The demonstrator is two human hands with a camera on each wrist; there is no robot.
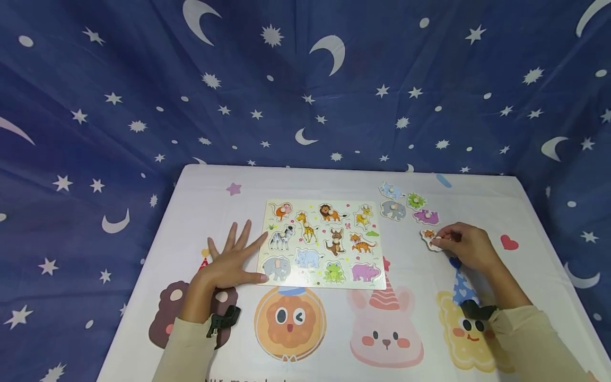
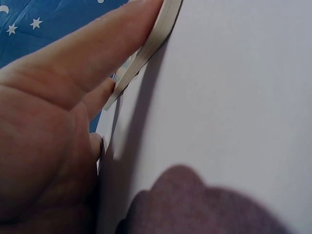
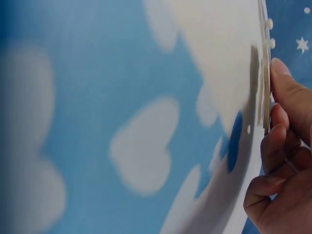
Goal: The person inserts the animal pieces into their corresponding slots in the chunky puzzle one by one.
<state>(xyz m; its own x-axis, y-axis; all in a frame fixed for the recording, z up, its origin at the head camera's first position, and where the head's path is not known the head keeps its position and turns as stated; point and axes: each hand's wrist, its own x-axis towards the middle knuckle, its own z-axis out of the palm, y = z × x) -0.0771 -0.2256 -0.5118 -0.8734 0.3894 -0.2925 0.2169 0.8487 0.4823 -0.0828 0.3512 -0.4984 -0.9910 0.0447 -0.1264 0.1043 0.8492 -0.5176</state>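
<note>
My right hand pinches a tiger puzzle piece by its knob, to the right of the puzzle board. In the right wrist view, thumb and fingertips meet at a thin wooden edge. My left hand lies with fingers spread at the board's left side, thumb and fingertips on its edge. That wooden edge shows under the fingers in the left wrist view. Knobbed animals, among them a giraffe, a zebra and a lion, sit in the board. A printed tiger shows in its slot.
Loose pieces lie beyond my right hand: a rhino, an elephant, a frog and a hippo. Cartoon figures cover the white tablecloth. A blue starry curtain hangs behind the table.
</note>
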